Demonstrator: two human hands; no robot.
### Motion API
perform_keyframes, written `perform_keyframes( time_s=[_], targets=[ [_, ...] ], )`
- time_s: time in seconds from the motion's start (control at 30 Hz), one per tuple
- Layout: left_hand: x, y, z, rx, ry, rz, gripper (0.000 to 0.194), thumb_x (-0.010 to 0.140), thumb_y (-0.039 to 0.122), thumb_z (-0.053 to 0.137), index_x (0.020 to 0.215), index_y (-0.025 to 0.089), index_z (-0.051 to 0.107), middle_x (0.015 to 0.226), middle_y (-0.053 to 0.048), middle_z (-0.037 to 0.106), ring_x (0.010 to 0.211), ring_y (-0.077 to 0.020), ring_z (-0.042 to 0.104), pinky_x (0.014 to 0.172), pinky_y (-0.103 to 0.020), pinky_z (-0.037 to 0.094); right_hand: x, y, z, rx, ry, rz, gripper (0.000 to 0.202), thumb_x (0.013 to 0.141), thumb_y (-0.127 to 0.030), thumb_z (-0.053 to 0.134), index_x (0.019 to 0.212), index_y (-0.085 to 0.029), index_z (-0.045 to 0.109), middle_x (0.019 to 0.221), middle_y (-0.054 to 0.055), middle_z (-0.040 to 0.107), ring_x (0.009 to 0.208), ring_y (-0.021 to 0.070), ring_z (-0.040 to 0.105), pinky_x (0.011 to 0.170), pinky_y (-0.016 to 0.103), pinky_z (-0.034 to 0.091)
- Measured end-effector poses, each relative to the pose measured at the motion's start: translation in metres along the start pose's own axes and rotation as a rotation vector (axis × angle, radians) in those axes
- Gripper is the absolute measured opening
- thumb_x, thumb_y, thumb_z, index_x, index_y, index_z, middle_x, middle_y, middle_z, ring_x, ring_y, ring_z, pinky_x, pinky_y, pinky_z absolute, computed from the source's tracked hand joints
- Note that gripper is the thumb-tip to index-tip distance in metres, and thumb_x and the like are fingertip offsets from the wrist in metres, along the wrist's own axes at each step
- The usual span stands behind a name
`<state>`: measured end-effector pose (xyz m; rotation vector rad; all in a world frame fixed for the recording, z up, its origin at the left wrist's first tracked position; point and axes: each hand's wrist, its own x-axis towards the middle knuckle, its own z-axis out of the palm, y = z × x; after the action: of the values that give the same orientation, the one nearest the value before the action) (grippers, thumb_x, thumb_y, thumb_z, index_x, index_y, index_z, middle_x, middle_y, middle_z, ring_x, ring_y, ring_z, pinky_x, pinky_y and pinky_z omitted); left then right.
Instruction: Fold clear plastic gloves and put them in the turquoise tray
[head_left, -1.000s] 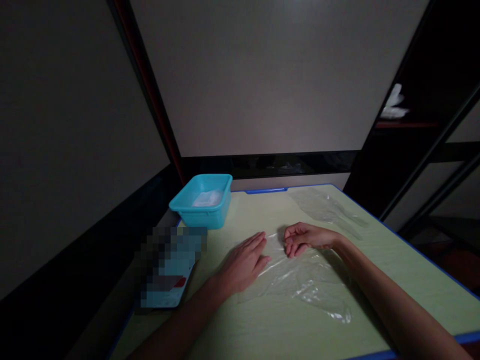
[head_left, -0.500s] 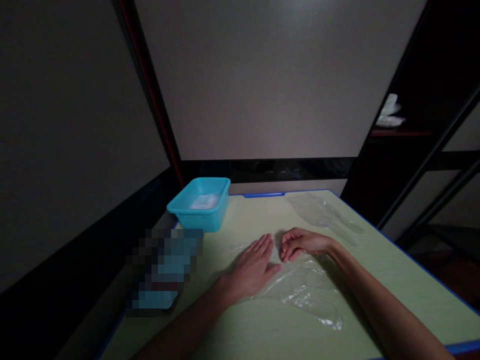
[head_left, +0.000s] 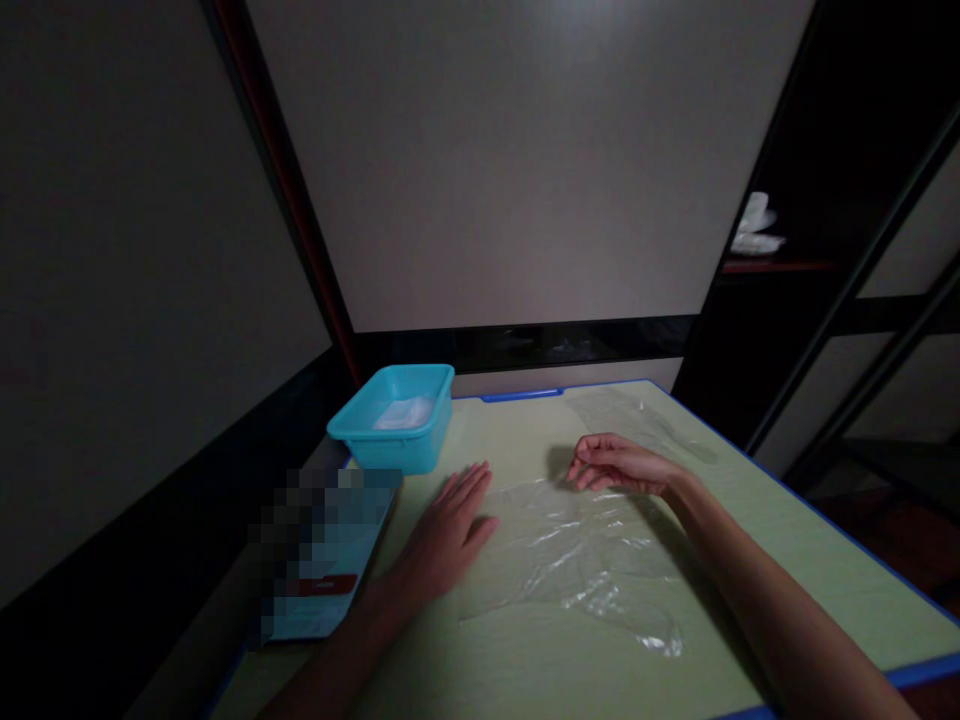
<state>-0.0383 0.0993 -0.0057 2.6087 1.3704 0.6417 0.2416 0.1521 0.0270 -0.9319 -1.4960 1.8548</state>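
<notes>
A clear, thin plastic bag-like piece (head_left: pixel 555 550) lies spread and creased on the table, with lobes toward the lower right. My left hand (head_left: pixel 450 530) is palm down at its left side, fingers stretched out and holding nothing. Over the far edge of the plastic, my right hand (head_left: pixel 619 463) hovers with loosely curled fingers slightly apart. Nothing shows between them. A second clear plastic piece (head_left: pixel 637 415) lies flat near the far right corner, partly behind my right hand.
A turquoise plastic basket (head_left: pixel 427 445) with something white inside stands at the back left. Nearer to me lies a flat, partly blurred object (head_left: pixel 337 560). The pale green table (head_left: pixel 810 590) has a blue edge. Cabinet panels (head_left: pixel 510 200) rise behind it.
My left hand has slid left off the plastic's middle, uncovering it. My right hand has lifted slightly, and its fingers have loosened. The view has shifted a little.
</notes>
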Motion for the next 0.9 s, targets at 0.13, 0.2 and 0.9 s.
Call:
perform_keyframes(
  time_s=[0.13,0.2,0.9],
  targets=[
    [-0.002,0.018,0.002,-0.122,0.025,0.054,0.052,0.08,0.016,0.044,0.13,0.022,0.032,0.125,-0.006,0.051,0.117,-0.0193,0.043,0.1,-0.039,0.033,0.001,0.005,-0.012,-0.043,0.127,-0.004,0.022,0.076,-0.034,0.061,0.077,-0.013,0.052,0.085,0.009,0.065,0.07,0.0118,0.064,0.061,0.022,0.051],
    [-0.004,0.023,0.004,-0.153,-0.028,0.065,0.062,0.078,0.014,0.047,0.134,0.023,0.022,0.123,-0.005,0.053,0.114,-0.0197,0.046,0.098,-0.037,0.036,0.004,0.01,-0.015,-0.047,0.155,-0.013,0.023,0.075,-0.035,0.063,0.078,-0.014,0.052,0.088,0.01,0.065,0.073,0.0133,0.064,0.065,0.025,0.052],
    [0.0,0.017,0.001,-0.241,-0.034,0.049,0.058,0.079,0.014,0.047,0.132,0.02,0.025,0.127,-0.007,0.049,0.116,-0.0185,0.044,0.099,-0.035,0.034,0.002,-0.009,0.015,-0.582,0.056,-0.246,0.012,0.062,-0.022,0.066,0.063,-0.015,0.056,0.057,-0.004,0.054,0.051,0.0085,0.046,0.049,0.021,0.035]
  ],
)
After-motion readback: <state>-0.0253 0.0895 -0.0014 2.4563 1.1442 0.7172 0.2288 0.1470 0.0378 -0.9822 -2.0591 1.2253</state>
